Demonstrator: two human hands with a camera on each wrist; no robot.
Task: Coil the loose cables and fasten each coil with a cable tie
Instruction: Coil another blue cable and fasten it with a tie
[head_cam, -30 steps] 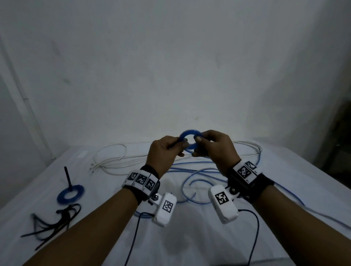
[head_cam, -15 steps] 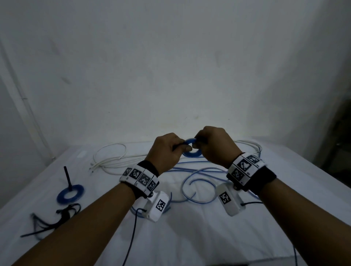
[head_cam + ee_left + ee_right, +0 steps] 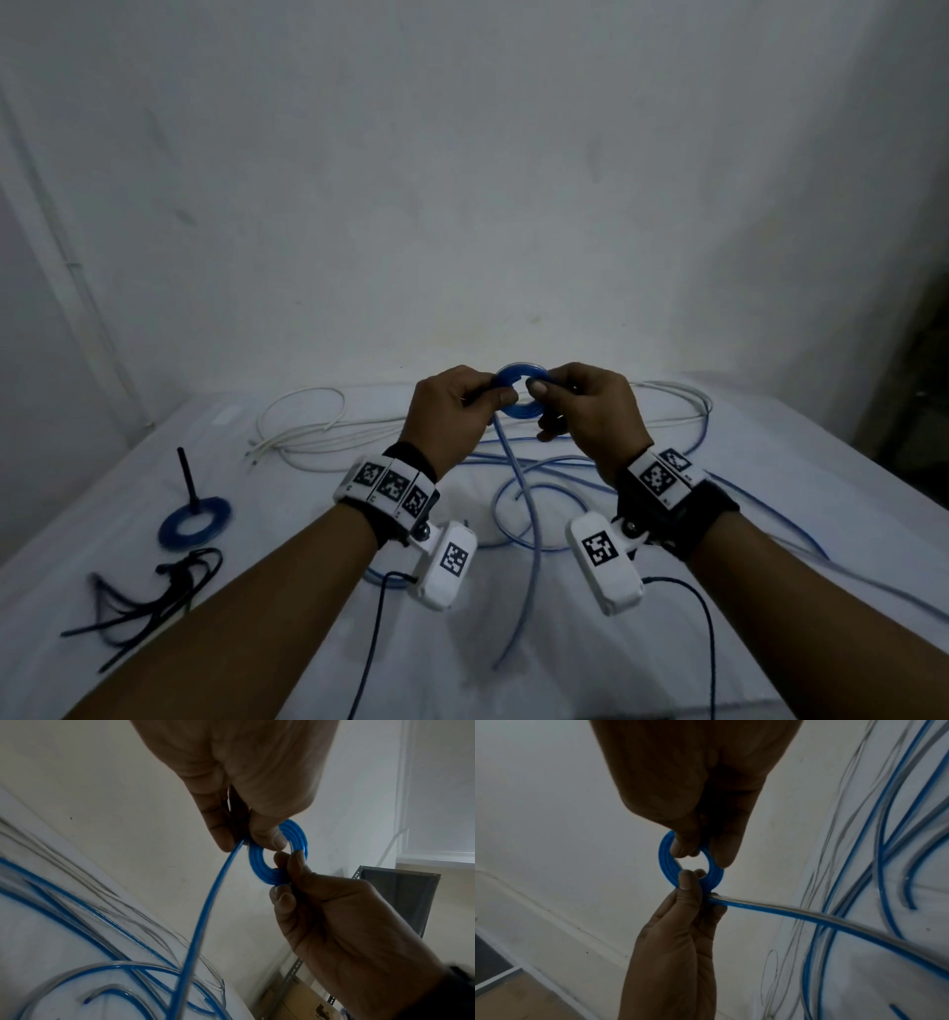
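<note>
Blue coil raised again, white-sheeted table, bare wall

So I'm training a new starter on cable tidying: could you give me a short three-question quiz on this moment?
1. True or false: the blue coil lies flat on the table.
2. Which hands hold the coil? A) the left hand only B) the right hand only C) both
3. Fill in: the finished coil on the table's left, with a black tie standing up from it, is coloured ____.

Key: 1 false, it is held up in the air. 2 C. 3 blue.
</note>
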